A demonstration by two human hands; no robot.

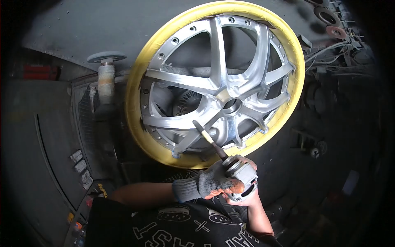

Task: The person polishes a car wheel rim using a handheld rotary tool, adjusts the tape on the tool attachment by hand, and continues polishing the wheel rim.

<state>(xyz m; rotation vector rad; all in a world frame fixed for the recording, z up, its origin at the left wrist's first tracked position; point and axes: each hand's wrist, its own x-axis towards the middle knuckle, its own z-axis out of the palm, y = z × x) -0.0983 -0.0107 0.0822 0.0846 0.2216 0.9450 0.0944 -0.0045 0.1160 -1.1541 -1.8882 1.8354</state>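
Note:
A silver multi-spoke wheel rim [218, 74] stands tilted in front of me, its outer edge covered in yellow [138, 82]. My left hand [214, 181], in a grey glove with orange on the fingers, is wrapped round a silver power tool [245, 173]. Behind the tool, my right hand [251, 195] holds its body from the right side; most of its fingers are hidden. The tool's long dark shaft with a pale band [207, 136] points up and left, its rounded tip over a lower left spoke. Whether the tip touches the metal cannot be made out.
A round disc on a wrapped cylindrical stand [106, 82] is left of the wheel. Discs [327, 17] and cables [329, 51] hang at the upper right. Small switch boxes [80, 166] line the lower left. A grey panel [103, 29] is behind the wheel.

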